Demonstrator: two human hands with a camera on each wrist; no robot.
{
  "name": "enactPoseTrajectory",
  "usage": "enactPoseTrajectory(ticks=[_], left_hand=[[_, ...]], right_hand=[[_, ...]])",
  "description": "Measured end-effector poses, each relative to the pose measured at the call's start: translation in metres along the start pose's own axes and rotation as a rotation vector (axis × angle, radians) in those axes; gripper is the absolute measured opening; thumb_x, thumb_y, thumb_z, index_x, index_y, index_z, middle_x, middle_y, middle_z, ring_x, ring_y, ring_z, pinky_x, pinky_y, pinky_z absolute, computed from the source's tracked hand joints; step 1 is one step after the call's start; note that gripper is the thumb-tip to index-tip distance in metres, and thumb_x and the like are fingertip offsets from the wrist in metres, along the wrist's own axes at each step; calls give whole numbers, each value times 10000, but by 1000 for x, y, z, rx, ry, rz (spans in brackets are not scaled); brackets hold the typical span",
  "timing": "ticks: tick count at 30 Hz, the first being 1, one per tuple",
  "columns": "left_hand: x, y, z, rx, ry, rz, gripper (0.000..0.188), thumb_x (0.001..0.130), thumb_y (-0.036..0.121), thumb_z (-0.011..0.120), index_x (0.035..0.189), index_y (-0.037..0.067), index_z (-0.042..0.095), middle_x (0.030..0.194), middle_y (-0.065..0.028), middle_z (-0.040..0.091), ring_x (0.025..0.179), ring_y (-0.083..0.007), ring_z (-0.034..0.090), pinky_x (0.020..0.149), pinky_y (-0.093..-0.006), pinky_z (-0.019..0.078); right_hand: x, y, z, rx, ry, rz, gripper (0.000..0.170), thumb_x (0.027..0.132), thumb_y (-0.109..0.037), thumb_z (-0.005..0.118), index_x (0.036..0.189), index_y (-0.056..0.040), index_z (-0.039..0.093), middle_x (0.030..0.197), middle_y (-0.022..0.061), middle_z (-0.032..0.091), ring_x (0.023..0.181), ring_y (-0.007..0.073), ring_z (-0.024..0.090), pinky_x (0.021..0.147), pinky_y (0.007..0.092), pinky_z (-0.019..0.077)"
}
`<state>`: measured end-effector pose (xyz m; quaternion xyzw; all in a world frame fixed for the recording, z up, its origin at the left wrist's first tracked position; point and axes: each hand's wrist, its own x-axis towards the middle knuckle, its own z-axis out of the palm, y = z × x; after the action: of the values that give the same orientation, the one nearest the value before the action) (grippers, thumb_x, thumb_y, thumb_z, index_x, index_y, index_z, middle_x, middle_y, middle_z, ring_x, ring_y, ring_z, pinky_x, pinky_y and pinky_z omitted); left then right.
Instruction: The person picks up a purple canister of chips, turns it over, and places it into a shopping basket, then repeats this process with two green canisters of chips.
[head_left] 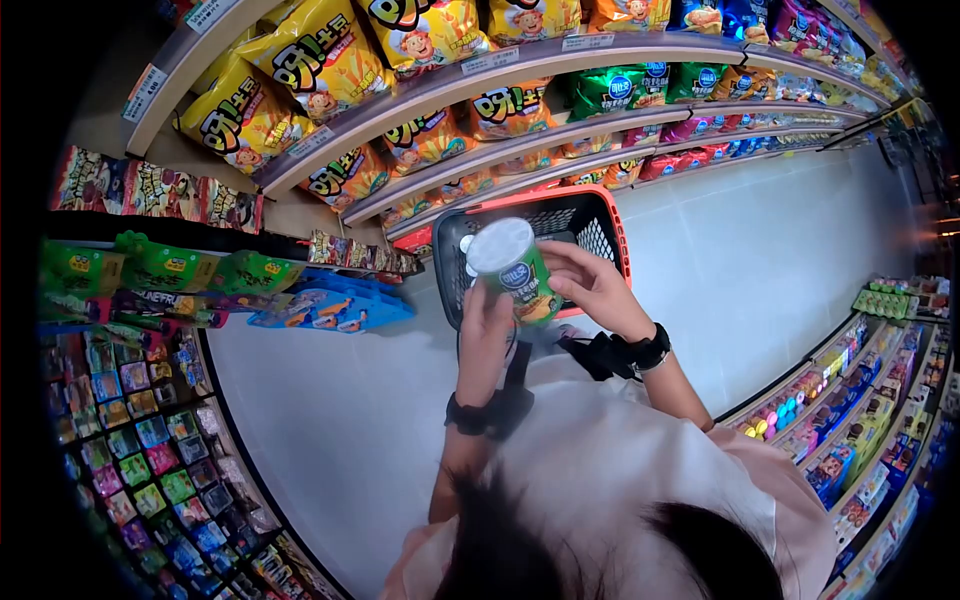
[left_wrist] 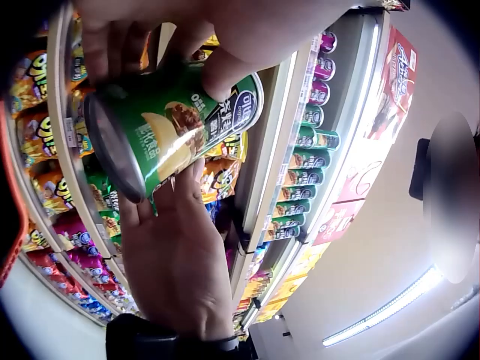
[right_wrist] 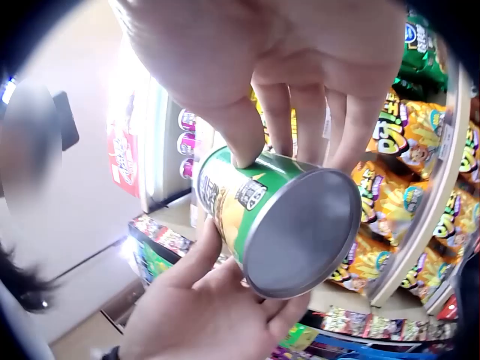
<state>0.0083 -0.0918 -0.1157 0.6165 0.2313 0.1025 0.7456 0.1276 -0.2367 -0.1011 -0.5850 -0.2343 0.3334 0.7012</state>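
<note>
Green and glossy, the can (head_left: 530, 300) sits between the person's two hands, in front of the basket from where I stand. The left hand (head_left: 485, 345) grips its side from about seven o'clock, thumb against the wall; the right hand (head_left: 592, 288) pinches it from about two, thumb on one side and fingers on the other. The can is tilted, its printed front largely towards the person, probably for reading, and two hands likely keep it steady. A pale lid (head_left: 500, 245) covers the top and the metal base (right_wrist: 304, 232) is whole, so whatever is inside stays hidden.

At twelve o'clock beyond it is the basket (head_left: 622, 235), dark mesh walls under a red rim; with the can in the way, I can't tell whether it holds anything. Farther out, yellow snack bags (head_left: 320, 60) lean in a shelf row at eleven, their fronts outward, perhaps for shoppers to see. Green packets (head_left: 170, 265) hang at nine, and more shelves (head_left: 870, 430) curve away at four.
</note>
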Motion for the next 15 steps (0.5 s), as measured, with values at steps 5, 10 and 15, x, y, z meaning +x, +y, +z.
enactPoseTrajectory(ticks=[5,10,15], left_hand=[[-2,-63,-12,-34,-128,-407,427,992,333,358,1257,14,464,1168,-107,511,989,-156,527,812,-264,425],[0,-135,-15,-206,-64,-689,627,972,518,234,1324,19,375,1215,-123,516,1037,-194,557,890,-327,441],[49,-274,-25,-432,109,-833,571,975,480,294,1351,53,336,1249,-119,494,1080,-207,539,916,-337,435]], right_hand=[[-8,56,-20,-82,15,279,429,916,-183,562,1270,32,451,1172,114,577,1061,166,552,897,294,446],[-2,137,-18,-221,-6,584,481,919,-341,527,1229,18,444,1114,203,591,994,283,611,873,347,463],[30,272,-24,-414,58,607,492,898,-336,523,1244,0,427,1104,245,574,981,391,592,855,404,464]])
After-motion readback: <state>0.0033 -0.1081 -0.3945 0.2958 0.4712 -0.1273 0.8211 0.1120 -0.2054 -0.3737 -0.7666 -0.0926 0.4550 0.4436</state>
